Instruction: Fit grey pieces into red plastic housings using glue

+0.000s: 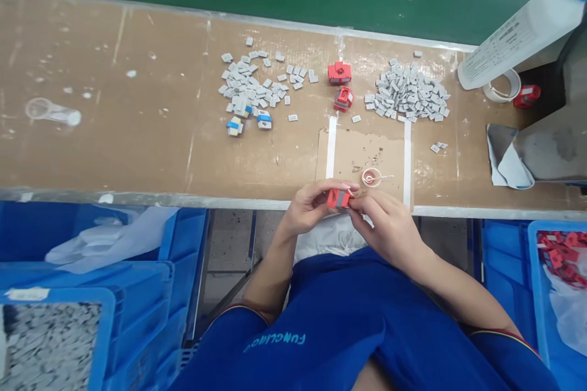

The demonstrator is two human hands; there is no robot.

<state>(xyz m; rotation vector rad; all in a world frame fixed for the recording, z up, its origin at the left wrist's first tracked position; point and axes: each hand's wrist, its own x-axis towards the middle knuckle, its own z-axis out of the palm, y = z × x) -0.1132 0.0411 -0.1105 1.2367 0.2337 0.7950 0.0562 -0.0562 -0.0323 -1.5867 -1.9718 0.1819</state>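
Note:
A small red plastic piece with a grey band (338,198) is held between both hands at the front edge of the table. My left hand (308,206) grips it from the left side, fingers curled over its top. On its right end, the fingertips of my right hand (383,217) are pinched; whether they hold anything else is hidden. Just beyond my hands sits a small round cup (371,178) with a thin stick in it, on a taped cardboard sheet (367,145). Two similar red pieces, one upper (339,73) and one lower (343,98), lie farther back.
Loose grey tiles form a left pile (257,82) and a right pile (413,93). Several blue-banded white pieces (263,120) lie nearby. A white bottle (518,36) and tape roll (502,87) stand at right. Blue crates hold grey tiles (55,342) and red pieces (562,253).

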